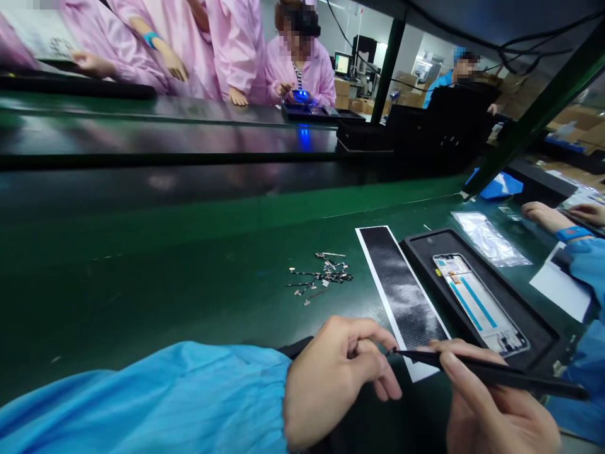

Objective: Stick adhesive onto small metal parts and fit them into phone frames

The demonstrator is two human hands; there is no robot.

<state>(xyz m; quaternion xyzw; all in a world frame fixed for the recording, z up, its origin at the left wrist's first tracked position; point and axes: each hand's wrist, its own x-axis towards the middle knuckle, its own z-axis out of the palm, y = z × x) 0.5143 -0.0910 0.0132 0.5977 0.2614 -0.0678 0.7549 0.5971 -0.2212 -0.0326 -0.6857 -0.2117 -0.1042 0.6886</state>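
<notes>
My right hand (496,397) is closed around black tweezers (491,369), their tip pointing left. That tip meets the fingertips of my left hand (347,372), which pinch a small dark part (391,352) too tiny to make out fully. Beyond my left hand lies a loose pile of small flex cables (326,275). A white-edged sheet of black adhesive pieces (401,284) stretches away from under my fingertips. To its right a phone frame (479,302) with blue strips rests in a black foam tray (425,243).
At the right, a co-worker's hand (548,217) in a blue sleeve works near a clear plastic bag (491,239) and a white sheet (560,284). A green post (534,120) slants up behind. Across the conveyor belt (189,135), people in pink coats stand and sit.
</notes>
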